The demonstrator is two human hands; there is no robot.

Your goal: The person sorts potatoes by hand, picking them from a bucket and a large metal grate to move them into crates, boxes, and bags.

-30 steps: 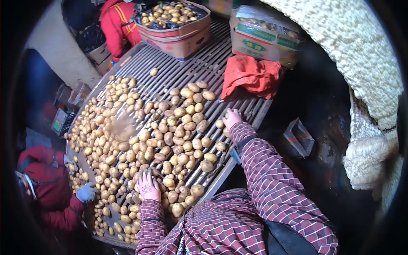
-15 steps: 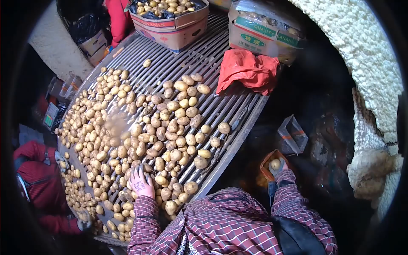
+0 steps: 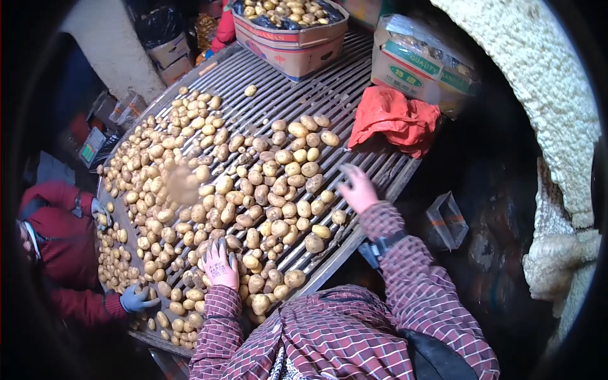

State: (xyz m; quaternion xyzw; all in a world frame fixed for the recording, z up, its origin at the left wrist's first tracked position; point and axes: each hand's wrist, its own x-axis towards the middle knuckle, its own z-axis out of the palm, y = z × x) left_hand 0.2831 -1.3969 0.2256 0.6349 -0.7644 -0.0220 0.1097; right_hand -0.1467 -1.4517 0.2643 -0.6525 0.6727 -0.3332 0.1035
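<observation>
My left hand (image 3: 220, 265), in a pale pink glove with dark print, lies on the potatoes with its fingers stretched out. Yellow-brown potatoes (image 3: 280, 228), some with soil on them, cover much of the slatted table (image 3: 304, 95). Over the slats at the right of the heap is my right hand (image 3: 358, 190), slightly blurred, gloved in pink with grey fingertips. Its fingers are apart and no potato shows in them. A crumpled red cloth (image 3: 396, 120) lies beyond that hand at the table's right edge.
A banana carton (image 3: 294, 54) full of potatoes stands at the back, beside another potato-filled carton (image 3: 405, 69). A co-worker in dark red (image 3: 57, 253) handles potatoes at the left. A clear plastic-like container (image 3: 448, 220) is below right; a rough pale wall (image 3: 538, 76) rises there.
My right hand has left an orange-brown container at the lower right, where it held a potato, and come up over the slats. My left hand stays on the potatoes; the view has shifted.
</observation>
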